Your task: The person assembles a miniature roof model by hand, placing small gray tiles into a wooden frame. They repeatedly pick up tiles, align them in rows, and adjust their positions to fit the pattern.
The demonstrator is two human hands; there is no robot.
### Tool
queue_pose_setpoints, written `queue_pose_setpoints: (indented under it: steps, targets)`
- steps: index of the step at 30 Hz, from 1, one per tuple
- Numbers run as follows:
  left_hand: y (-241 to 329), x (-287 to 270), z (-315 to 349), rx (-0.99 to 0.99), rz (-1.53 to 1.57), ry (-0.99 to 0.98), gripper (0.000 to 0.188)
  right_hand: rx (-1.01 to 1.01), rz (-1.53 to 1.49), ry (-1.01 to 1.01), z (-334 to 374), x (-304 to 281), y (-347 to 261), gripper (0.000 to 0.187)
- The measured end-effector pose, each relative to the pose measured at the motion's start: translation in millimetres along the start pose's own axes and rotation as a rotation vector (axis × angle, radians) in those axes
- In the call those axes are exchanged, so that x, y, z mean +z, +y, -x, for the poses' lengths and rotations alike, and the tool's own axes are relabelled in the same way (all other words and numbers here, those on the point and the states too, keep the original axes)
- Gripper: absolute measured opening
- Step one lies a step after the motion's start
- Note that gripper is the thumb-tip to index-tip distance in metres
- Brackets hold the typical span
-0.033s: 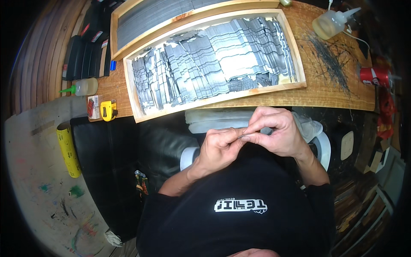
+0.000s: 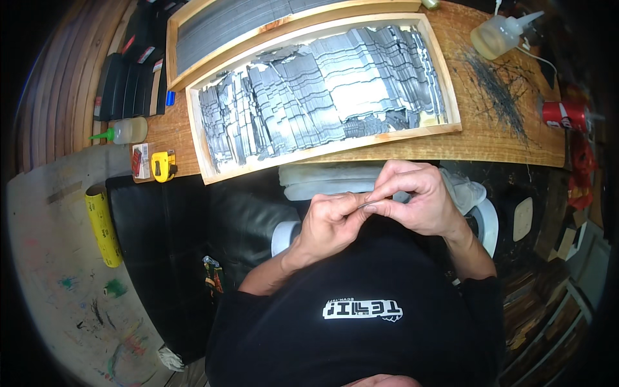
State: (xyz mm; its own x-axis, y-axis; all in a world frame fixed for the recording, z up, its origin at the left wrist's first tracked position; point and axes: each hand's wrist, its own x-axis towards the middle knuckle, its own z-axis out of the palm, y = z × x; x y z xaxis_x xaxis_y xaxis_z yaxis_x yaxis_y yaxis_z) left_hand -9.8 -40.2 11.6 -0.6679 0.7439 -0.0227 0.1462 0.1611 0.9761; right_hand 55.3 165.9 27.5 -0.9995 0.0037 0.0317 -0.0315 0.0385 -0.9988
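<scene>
Just in front of my chest, both hands meet over a thin dark strip (image 2: 365, 204). My left hand (image 2: 327, 222) is closed, pinching the strip between thumb and fingers. From the other side, my right hand (image 2: 418, 198) pinches it too, thumb below and fingertips above. Most of the strip is hidden by the fingers. Beyond the hands, a shallow wooden frame (image 2: 335, 146) lies at the bench edge, filled with rows of thin grey and black strips (image 2: 296, 90). Some rows are broken or uneven, mostly at the left.
Behind lies a second wooden frame (image 2: 173, 55) with grey material. On the bench (image 2: 516, 145) are dark slivers (image 2: 500, 90), a squeeze bottle (image 2: 495, 39), a red can (image 2: 564, 116), a green-tipped bottle (image 2: 131, 131) and a yellow tape measure (image 2: 164, 166). A yellow roll (image 2: 103, 227) stands left.
</scene>
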Motion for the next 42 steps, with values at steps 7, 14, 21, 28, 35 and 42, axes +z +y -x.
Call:
queue_pose_setpoints:
  steps: [7, 14, 21, 28, 35, 42]
  targets:
    - [-5, -2, 3, -0.05, -0.007, -0.072, 0.017, 0.007, -0.027, -0.001, 1, 2, 2, 0.017]
    - [-8, -4, 3, -0.091, 0.036, -0.119, 0.022, 0.01, 0.019, 0.036, 4, 4, 2, 0.016]
    - [0, -14, -8, -0.081, 0.023, -0.149, 0.017, -0.004, 0.084, 0.108, 7, 12, -2, 0.016]
    - [-3, -12, -7, -0.004, 0.056, -0.067, 0.021, -0.066, 0.123, 0.137, 11, 13, -2, 0.019]
    - [-1, -12, -7, -0.026, 0.066, -0.074, 0.021, -0.044, 0.108, 0.121, 12, 12, -1, 0.015]
    - [-2, -13, -6, -0.046, 0.072, -0.081, 0.021, -0.039, 0.077, 0.102, 12, 12, 1, 0.013]
